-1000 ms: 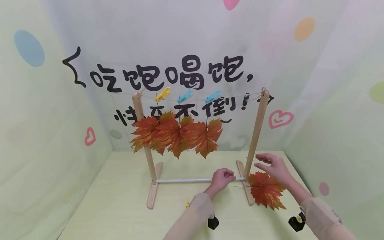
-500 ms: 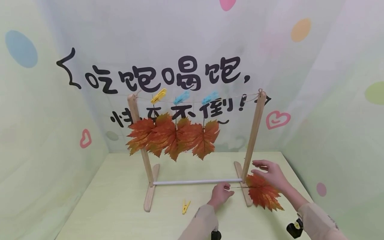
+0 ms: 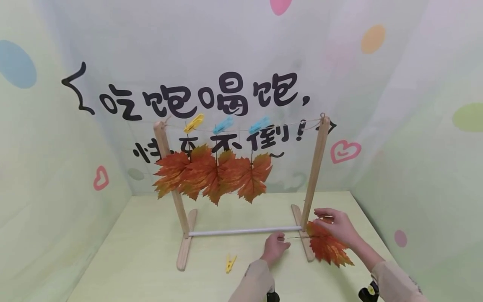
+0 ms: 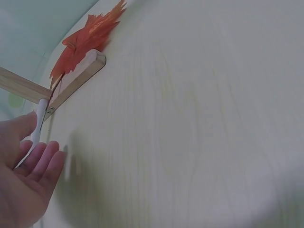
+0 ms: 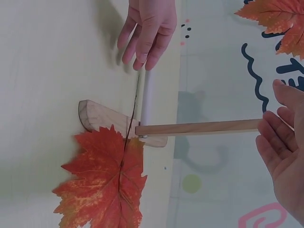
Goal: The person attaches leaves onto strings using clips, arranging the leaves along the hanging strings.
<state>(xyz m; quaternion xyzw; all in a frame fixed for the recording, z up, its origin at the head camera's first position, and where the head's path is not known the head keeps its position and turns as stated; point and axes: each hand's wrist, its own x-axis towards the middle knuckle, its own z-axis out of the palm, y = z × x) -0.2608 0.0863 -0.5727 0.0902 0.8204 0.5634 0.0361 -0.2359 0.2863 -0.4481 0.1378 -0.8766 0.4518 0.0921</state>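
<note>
An orange-red artificial maple leaf [image 3: 328,247] lies on the table at the right foot of a wooden rack [image 3: 315,176]. Its thin dark stem [image 3: 296,237] points left across that foot. At the stem's tip is my left hand [image 3: 274,248], fingers loosely bent; in the left wrist view, a gap shows between thumb and fingers. My right hand [image 3: 339,226] hovers over the leaf's far edge and hides part of it. Seen from the right wrist, its thumb and fingers stand apart with nothing between them, well away from the leaf [image 5: 107,178].
Three similar leaves [image 3: 250,178] hang from the rack's string, held by a yellow clothespin [image 3: 194,123] and two blue clothespins [image 3: 223,125]. Another yellow clothespin [image 3: 230,264] lies on the table [image 3: 143,251]. A white rod [image 3: 237,231] joins the rack's feet. Printed cloth walls enclose the back and sides.
My left hand has come down from the white rod to the stem's tip, uncovering the loose yellow clothespin. The right hand has lowered over the leaf. The head view has shifted slightly.
</note>
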